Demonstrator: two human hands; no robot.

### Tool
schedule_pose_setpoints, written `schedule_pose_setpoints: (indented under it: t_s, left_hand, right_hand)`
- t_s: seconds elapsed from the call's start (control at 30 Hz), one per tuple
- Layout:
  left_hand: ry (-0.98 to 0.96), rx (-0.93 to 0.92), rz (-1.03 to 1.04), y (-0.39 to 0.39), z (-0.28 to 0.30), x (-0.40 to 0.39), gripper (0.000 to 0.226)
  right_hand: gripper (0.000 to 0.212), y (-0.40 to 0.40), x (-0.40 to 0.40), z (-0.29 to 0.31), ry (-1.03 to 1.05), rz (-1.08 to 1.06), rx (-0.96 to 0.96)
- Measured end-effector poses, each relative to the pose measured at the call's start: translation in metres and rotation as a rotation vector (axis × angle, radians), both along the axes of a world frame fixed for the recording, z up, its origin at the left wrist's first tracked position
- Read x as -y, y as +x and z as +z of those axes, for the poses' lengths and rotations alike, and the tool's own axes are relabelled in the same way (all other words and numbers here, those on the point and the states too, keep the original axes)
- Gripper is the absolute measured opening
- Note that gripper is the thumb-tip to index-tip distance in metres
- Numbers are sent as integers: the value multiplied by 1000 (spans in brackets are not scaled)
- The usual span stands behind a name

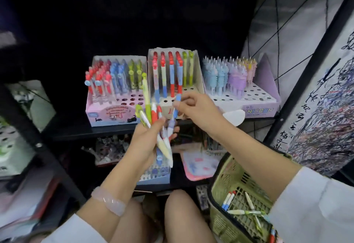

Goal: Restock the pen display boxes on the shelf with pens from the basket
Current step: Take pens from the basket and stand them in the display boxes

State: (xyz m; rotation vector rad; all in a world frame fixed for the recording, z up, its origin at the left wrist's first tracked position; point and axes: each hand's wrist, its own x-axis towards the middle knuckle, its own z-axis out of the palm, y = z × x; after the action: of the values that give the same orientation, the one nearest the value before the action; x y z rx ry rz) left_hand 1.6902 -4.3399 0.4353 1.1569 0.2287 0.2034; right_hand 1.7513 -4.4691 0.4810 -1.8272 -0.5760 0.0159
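Three pen display boxes stand on the shelf: a pink left box [107, 116] with red, blue and green pens, a taller middle box [199, 77] with red-topped and green pens, and a purple unicorn box [258, 108]. My left hand [145, 143] grips a bunch of pens [153, 120] with green and red tops in front of the shelf. My right hand [193, 106] pinches one blue pen [175, 114] just below the middle box. The green basket [226, 200] at lower right holds several loose pens [247, 212].
A black shelf post [36, 141] runs diagonally at left, another [306, 66] at right beside a scribbled test sheet [325, 120]. More pen boxes and a pink pad [199, 168] lie on the lower shelf. My knees [183, 216] are under my arms.
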Motion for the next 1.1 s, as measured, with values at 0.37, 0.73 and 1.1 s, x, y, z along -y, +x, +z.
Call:
schedule_pose_setpoints:
  t_s: [0.37,0.73,1.1]
  left_hand:
    - [127,17,224,-20,8,-99,10]
    - [65,84,211,-25,3,-117,9]
    - [-61,86,203,-23,8,-113,10]
  right_hand:
    - [12,35,-109,62,70,-137,331]
    - [16,51,-159,29,-263,-80,418]
    - [33,46,-157,7,-214,142,289]
